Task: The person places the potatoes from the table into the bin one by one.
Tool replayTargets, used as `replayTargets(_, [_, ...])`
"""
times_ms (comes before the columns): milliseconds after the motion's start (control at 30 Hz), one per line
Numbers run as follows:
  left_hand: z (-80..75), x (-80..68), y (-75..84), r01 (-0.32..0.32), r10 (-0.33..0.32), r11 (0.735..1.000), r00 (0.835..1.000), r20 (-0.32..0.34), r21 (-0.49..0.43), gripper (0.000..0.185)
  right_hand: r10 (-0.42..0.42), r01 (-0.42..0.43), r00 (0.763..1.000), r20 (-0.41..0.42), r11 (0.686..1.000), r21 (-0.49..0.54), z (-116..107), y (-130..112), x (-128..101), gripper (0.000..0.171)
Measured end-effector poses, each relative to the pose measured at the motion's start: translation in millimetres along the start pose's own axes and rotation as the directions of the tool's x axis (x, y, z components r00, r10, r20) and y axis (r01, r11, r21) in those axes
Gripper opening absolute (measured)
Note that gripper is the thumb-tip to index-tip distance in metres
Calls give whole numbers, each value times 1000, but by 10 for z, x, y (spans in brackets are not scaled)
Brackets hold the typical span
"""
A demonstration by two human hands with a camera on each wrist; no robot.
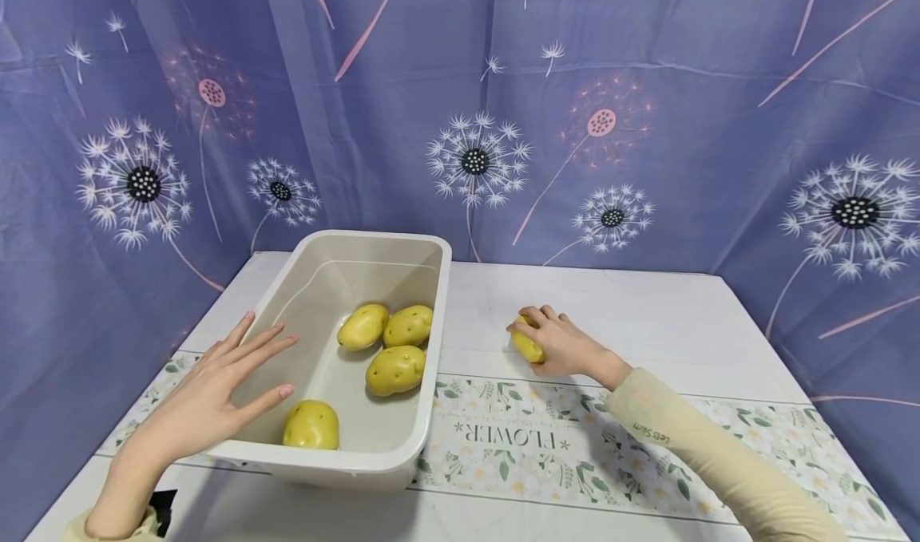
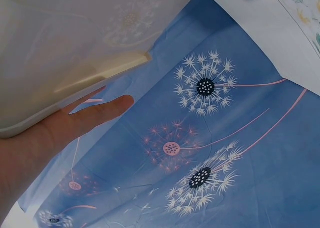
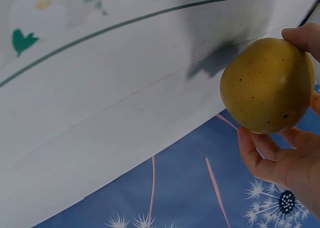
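the right hand (image 1: 564, 344) has its fingers and thumb curled round a smooth yellow speckled potato (image 1: 528, 345), clamped on it from above. in the right wrist view the same potato (image 3: 267, 85) fills the space between a fingertip at the top and the fingers (image 3: 265, 153) cupped beneath it, and its shadow falls on the white table just behind. in the head view the potato sits low at the table surface, right of the bin and well apart from it; whether it is touching the table cannot be told. the sleeve on that arm is pale cream (image 1: 719, 446).

the left hand (image 1: 216, 390) is spread with straight fingers, gripping nothing, laid against the left long wall of a white rectangular plastic bin (image 1: 374, 466). the left wrist view shows the hand (image 2: 55, 133) flat along the bin's translucent wall (image 2: 75, 47).

inside the bin lie four more yellow potatoes: two side by side near the middle (image 1: 363, 326) (image 1: 408, 326), touching each other, one just in front of them (image 1: 394, 370), and one apart at the near end (image 1: 311, 425).

the bin stands on a white table (image 1: 647, 310) with a floral runner (image 1: 561, 446) printed with the word flower across its near part. a blue curtain with dandelion print (image 1: 503, 127) hangs behind and on both sides.
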State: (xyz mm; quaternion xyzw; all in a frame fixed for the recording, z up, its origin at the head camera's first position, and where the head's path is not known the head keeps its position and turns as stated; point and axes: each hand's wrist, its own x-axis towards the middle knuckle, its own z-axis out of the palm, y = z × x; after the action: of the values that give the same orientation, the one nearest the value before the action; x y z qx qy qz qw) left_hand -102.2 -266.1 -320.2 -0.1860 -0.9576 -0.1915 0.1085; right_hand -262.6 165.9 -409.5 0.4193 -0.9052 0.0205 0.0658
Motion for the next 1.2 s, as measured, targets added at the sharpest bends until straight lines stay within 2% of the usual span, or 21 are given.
replayTargets(833, [-3,3,10,-4,4,1000,1000,-5,-1,55,-17,17,1000,15,1000,-11,-153,-46,-13,63])
replayTargets(1200, [0,-4,4,-4,4,1000,1000,-4,11,56,-40,40,999,-14,999,-23,-200,-72,-13,64])
